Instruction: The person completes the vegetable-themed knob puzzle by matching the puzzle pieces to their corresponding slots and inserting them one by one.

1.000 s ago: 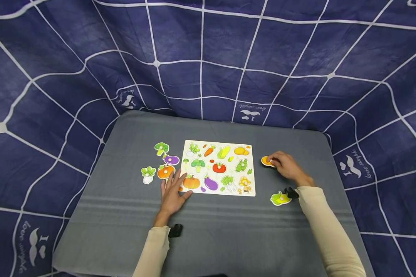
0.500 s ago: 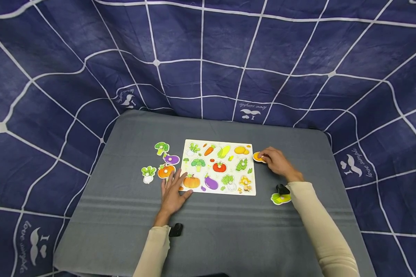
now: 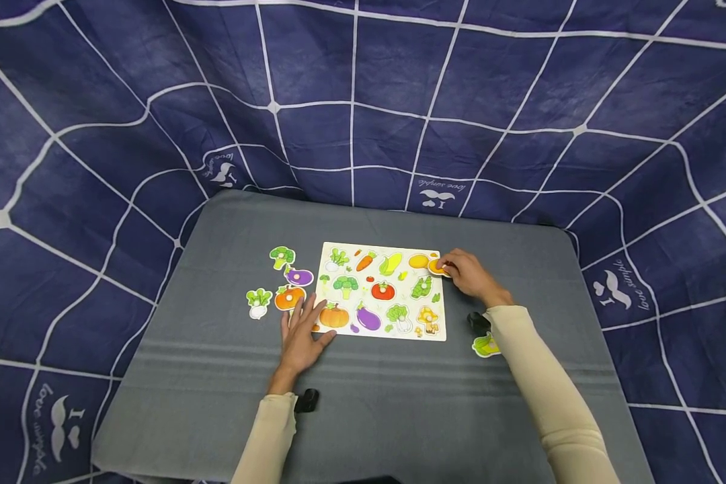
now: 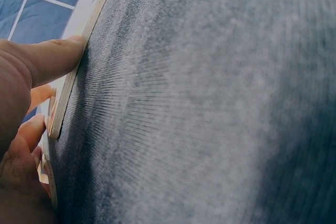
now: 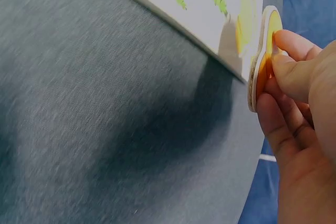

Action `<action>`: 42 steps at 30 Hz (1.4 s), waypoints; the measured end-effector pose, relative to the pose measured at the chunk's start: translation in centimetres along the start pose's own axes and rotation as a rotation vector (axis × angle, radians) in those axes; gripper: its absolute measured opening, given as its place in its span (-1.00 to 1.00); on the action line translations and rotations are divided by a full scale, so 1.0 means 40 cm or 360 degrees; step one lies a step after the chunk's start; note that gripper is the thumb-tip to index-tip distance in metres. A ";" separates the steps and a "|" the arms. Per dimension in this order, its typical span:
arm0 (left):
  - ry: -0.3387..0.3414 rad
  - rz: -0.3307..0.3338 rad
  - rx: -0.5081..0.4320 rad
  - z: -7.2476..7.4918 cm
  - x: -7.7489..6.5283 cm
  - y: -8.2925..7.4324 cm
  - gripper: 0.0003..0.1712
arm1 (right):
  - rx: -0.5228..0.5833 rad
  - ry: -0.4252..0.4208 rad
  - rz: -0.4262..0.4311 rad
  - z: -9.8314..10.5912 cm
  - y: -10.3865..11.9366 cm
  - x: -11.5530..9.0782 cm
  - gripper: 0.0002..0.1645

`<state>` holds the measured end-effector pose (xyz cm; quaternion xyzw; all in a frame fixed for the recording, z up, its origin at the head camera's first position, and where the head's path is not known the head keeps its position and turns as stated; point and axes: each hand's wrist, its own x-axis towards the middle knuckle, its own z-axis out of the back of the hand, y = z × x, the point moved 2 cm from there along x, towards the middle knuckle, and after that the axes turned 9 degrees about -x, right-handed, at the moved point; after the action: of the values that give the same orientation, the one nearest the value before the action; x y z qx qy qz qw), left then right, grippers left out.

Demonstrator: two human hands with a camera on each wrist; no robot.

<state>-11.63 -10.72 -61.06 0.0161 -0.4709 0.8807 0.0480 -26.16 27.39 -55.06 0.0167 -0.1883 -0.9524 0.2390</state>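
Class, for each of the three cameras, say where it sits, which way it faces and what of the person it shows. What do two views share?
Head: on the head, facing forward and down at the puzzle board; shows left hand, right hand and sleeves.
Left wrist: on that wrist, facing the board's edge and grey tabletop; shows left hand only.
Right wrist: on that wrist, facing the orange piece; shows right hand.
Head and right wrist share that piece.

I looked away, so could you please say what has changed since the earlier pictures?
The right hand has carried its pinched orange piece leftward, from beside the board to over its right edge. The left hand stays at the board's lower left corner.
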 end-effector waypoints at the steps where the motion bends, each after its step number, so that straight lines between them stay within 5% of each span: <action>1: 0.0008 0.0007 0.0005 0.001 0.001 0.000 -0.20 | -0.0003 0.0006 0.0003 -0.002 0.002 0.006 -0.81; 12: 0.0017 0.0002 0.0006 0.007 0.001 -0.006 -0.20 | 0.0005 0.0083 -0.0059 -0.026 0.035 0.072 -0.79; 42: 0.0015 0.0017 0.0009 -0.001 0.002 -0.001 -0.18 | -0.0097 0.0140 -0.0267 -0.077 0.064 0.106 -0.80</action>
<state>-11.72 -10.64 -61.03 0.0095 -0.4682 0.8824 0.0453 -28.39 22.27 -56.72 0.0668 -0.1465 -0.9727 0.1669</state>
